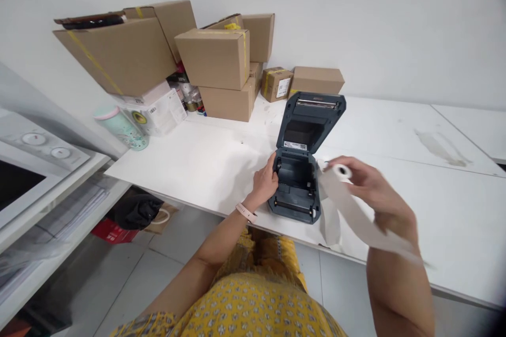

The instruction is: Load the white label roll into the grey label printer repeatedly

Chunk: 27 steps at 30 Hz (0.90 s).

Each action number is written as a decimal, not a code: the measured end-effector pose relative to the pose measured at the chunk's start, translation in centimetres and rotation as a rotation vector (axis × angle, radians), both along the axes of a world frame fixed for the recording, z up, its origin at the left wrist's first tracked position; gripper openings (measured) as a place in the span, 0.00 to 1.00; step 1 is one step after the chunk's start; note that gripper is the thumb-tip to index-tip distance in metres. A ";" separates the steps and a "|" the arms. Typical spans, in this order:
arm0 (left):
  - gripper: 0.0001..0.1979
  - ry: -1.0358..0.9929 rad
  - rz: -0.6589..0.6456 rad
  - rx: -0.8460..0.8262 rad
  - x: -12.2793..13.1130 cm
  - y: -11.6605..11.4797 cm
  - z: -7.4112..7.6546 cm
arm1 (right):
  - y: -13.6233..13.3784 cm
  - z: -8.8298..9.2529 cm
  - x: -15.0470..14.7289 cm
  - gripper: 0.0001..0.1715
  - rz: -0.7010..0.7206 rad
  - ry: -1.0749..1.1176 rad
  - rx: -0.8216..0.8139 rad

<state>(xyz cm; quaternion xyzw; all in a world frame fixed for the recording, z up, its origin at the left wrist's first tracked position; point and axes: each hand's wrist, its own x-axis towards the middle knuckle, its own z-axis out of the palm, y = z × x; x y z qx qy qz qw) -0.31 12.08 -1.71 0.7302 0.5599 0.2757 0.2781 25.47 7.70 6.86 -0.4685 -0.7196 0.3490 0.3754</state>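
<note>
A dark grey label printer point(295, 184) sits near the front edge of the white table, its lid point(310, 116) raised and its inner bay bare of any roll. My left hand point(264, 183), with a pink wristband, grips the printer's left side wall. Just right of the printer, my right hand point(366, 181) is closed around a small white paper roll point(340, 171). A long loose strip of paper point(356, 216) trails from the roll across my right forearm, blurred at its end. Another length of white paper point(330, 224) hangs beside the printer toward the table edge.
Cardboard boxes point(213, 58) are stacked at the back left. Two smaller boxes point(316, 80) stand behind the printer against the wall. A mint tumbler point(122, 127) leans at the table's left end, near a microwave point(35, 152) on a shelf.
</note>
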 end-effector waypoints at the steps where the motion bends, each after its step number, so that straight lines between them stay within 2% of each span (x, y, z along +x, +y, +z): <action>1: 0.35 0.015 0.008 -0.003 0.1 -0.1 0.1 | -1.6 -0.2 1.4 0.22 -0.120 0.121 -0.012; 4: 0.34 0.041 0.017 -0.002 0.2 -0.2 0.3 | -4.9 -2.8 4.8 0.24 -0.372 0.262 -0.133; 7: 0.33 0.028 0.015 0.001 0.2 -0.2 0.4 | -5.3 -7.4 6.5 0.22 -0.449 0.209 -0.222; 10: 0.32 0.004 0.022 0.008 0.2 -0.2 0.5 | -4.0 -11.6 5.9 0.23 -0.493 0.114 -0.210; 13: 0.31 0.006 0.034 0.008 0.1 -0.2 0.4 | -3.3 -13.6 3.7 0.24 -0.508 0.109 -0.251; 17: 0.30 0.023 0.024 0.029 0.1 -0.1 0.0 | -3.6 -13.7 2.6 0.31 -0.449 0.157 -0.289; 19: 0.31 0.038 0.018 0.038 0.1 -0.1 -0.3 | -3.5 -13.3 3.9 0.37 -0.393 0.172 -0.302; 21: 0.32 0.054 0.009 0.042 0.2 0.0 -0.4 | -2.8 -12.7 5.7 0.40 -0.375 0.224 -0.284; 24: 0.34 0.067 -0.009 0.044 0.3 -0.1 -0.3 | -0.3 -11.5 7.5 0.39 -0.391 0.252 -0.211; 27: 0.34 0.063 0.004 0.035 0.4 -0.2 0.0 | 3.1 -10.8 7.4 0.47 -0.312 0.153 -0.227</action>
